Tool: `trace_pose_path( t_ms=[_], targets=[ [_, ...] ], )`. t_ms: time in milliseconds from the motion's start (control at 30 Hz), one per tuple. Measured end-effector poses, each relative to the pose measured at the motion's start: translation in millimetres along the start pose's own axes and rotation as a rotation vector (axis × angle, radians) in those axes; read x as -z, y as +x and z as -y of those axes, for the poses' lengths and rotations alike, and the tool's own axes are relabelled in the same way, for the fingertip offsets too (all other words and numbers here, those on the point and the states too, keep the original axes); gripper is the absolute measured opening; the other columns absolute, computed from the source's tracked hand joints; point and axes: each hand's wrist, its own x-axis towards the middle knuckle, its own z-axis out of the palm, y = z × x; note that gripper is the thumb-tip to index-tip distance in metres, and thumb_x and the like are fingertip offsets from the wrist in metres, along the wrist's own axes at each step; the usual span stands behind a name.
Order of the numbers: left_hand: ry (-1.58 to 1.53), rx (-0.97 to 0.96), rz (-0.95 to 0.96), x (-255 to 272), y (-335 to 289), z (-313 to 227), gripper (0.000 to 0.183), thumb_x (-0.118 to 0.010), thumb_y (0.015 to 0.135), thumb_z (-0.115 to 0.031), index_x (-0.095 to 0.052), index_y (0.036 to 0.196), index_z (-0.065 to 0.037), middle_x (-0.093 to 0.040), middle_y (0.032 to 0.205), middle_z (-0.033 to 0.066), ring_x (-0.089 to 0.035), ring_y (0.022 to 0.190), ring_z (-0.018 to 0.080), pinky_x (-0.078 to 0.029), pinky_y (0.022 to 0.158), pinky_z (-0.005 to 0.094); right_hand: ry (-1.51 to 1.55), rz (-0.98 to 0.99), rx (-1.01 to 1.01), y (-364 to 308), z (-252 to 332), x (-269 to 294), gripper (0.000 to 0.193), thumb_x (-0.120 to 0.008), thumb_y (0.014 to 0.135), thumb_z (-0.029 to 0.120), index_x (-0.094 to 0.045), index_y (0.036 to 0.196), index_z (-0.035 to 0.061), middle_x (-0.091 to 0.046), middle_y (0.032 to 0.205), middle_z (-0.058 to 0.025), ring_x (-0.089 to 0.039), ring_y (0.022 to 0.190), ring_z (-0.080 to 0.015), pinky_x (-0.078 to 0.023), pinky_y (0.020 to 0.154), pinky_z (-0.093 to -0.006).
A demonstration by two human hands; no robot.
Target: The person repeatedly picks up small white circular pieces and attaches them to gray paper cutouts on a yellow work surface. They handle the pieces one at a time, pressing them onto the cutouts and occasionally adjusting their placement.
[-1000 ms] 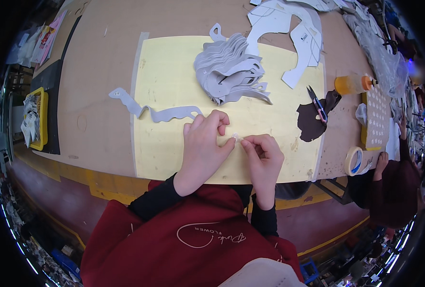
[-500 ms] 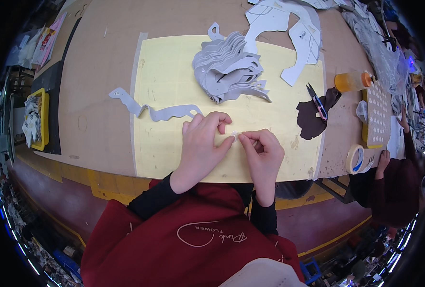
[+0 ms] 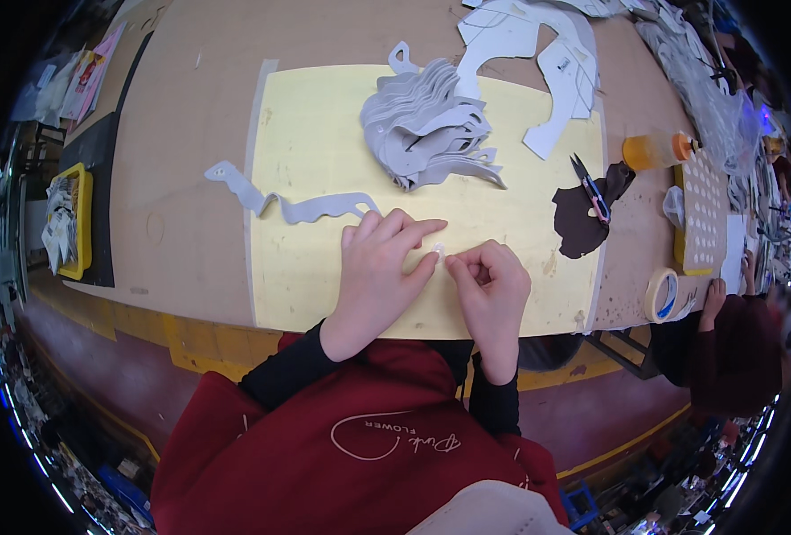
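Observation:
A small whitish piece [image 3: 439, 250], too small to make out, lies between my two hands over the yellow sheet [image 3: 324, 267]. My left hand [image 3: 376, 272] has its index finger stretched out past the piece and its thumb tip at the piece's left edge. Just right of it, thumb and forefinger of my right hand [image 3: 491, 290] are pinched together, the other fingers curled; what they grip is hidden. Beyond my left fingers lies a wavy grey strip [image 3: 311, 210] with holes at its ends. A thick bundle of similar grey strips [image 3: 426, 134] sits farther back.
Thread snips [image 3: 594, 196] rest on a dark brown scrap [image 3: 578, 223] at right. Beyond stand an orange-capped bottle [image 3: 654, 152], a yellow tray with round pieces [image 3: 703, 218] and a tape roll [image 3: 661, 294]. White cut panels [image 3: 565, 67] lie at back; another person's hand [image 3: 714, 299] touches the table's right edge.
My left index finger has straightened out from a bent pose. The right fingertips have shifted slightly toward me, a little away from the left thumb.

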Motion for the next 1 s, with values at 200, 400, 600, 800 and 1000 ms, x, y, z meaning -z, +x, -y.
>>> trace_pose_path(
  t_ms=[200, 400, 600, 800, 1000],
  targets=[
    [-0.009, 0.001, -0.008, 0, 0, -1, 0.032, -0.076, 0.081, -0.018, -0.073, 0.113, -0.019, -0.055, 0.084, -0.0031, -0.050, 0.085, 0.0172, -0.033, 0.079, 0.0341, -0.034, 0.014, -0.019, -3, 5, 1, 0.019, -0.078, 0.078, 0.009, -0.060, 0.069, 0.0069, -0.056, 0.065, -0.0039, -0.056, 0.064, -0.0215, -0.044, 0.058, -0.0356],
    [-0.018, 0.011, -0.009, 1, 1, -2, 0.029, -0.076, 0.081, -0.018, -0.073, 0.110, -0.018, -0.055, 0.083, -0.0031, -0.051, 0.084, 0.0175, -0.033, 0.078, 0.0344, -0.118, -0.006, 0.024, -5, 10, -4, 0.019, -0.075, 0.078, 0.009, -0.058, 0.069, 0.0074, -0.056, 0.065, -0.0036, -0.056, 0.065, -0.0238, -0.044, 0.058, -0.0381],
    [-0.030, 0.026, 0.012, 2, 2, -3, 0.028, -0.076, 0.081, -0.018, -0.074, 0.109, -0.018, -0.056, 0.084, -0.0031, -0.051, 0.085, 0.0177, -0.033, 0.079, 0.0342, 0.038, 0.232, -0.052, -6, 0, 22, 0.015, -0.070, 0.078, 0.005, -0.056, 0.074, 0.0044, -0.053, 0.070, -0.0055, -0.056, 0.069, -0.0213, -0.044, 0.062, -0.0337],
    [-0.060, 0.020, 0.047, 5, 0, 1, 0.026, -0.073, 0.086, -0.015, -0.073, 0.112, -0.017, -0.059, 0.088, -0.0035, -0.052, 0.087, 0.0181, -0.034, 0.082, 0.0350, 0.861, 0.095, -0.088, -28, -38, 74, 0.009, -0.066, 0.081, 0.000, -0.057, 0.084, 0.0013, -0.061, 0.092, -0.0092, -0.055, 0.083, -0.0172, -0.044, 0.080, -0.0296],
    [-0.195, 0.015, 0.108, 15, 1, 10, 0.029, -0.064, 0.091, -0.004, -0.068, 0.119, -0.010, -0.064, 0.097, 0.0015, -0.055, 0.093, 0.0205, -0.039, 0.092, 0.0351, 1.143, -0.349, -0.105, -37, -69, 87, 0.007, -0.061, 0.096, -0.002, -0.058, 0.102, 0.0004, -0.062, 0.092, -0.0113, -0.054, 0.080, -0.0133, -0.044, 0.070, -0.0254]
  ],
)
